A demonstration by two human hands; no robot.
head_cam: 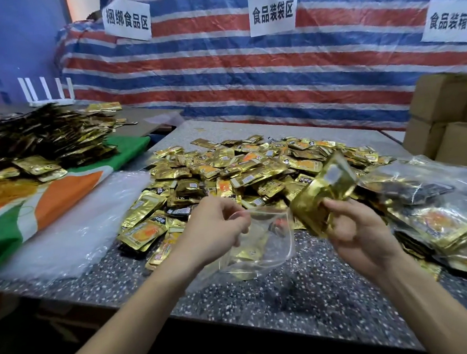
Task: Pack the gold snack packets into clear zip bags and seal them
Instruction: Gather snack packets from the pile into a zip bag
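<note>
1. Striped tarp (pixel 246 72): red, white and blue, covers the wall behind the work area. Three paper signs (pixel 272 11) are fixed to it.
2. Surface (pixel 306 296): dark, speckled; carries all items listed below.
3. Pile of gold snack packets (pixel 239 165): loose heap at the centre of the surface, beyond both hands.
4. Cardboard boxes (pixel 451 115): stacked at the far right, beside the surface.
5. Cloth (pixel 47 202): green, orange and white, spread at the left, with a heap of darker packets (pixel 36 136) on it.
6. Clear plastic sheeting (pixel 71 231): lies between the cloth and the pile.
7. Filled bags (pixel 440 224): lie at the right edge of the surface, gold packets visible inside.
8. Clear zip bag (pixel 265 244): held above the near surface, mouth open and upward, body hanging down.
9. Left hand (pixel 217 228): grip narrow, fingers and thumb pinching the left rim of the bag mouth.
10. Right hand (pixel 353 228): grip closed around a bundle of gold packets (pixel 323 195), tilted, its lower end just beside the right rim of the bag mouth. Whether it has entered the bag cannot be told.
</note>
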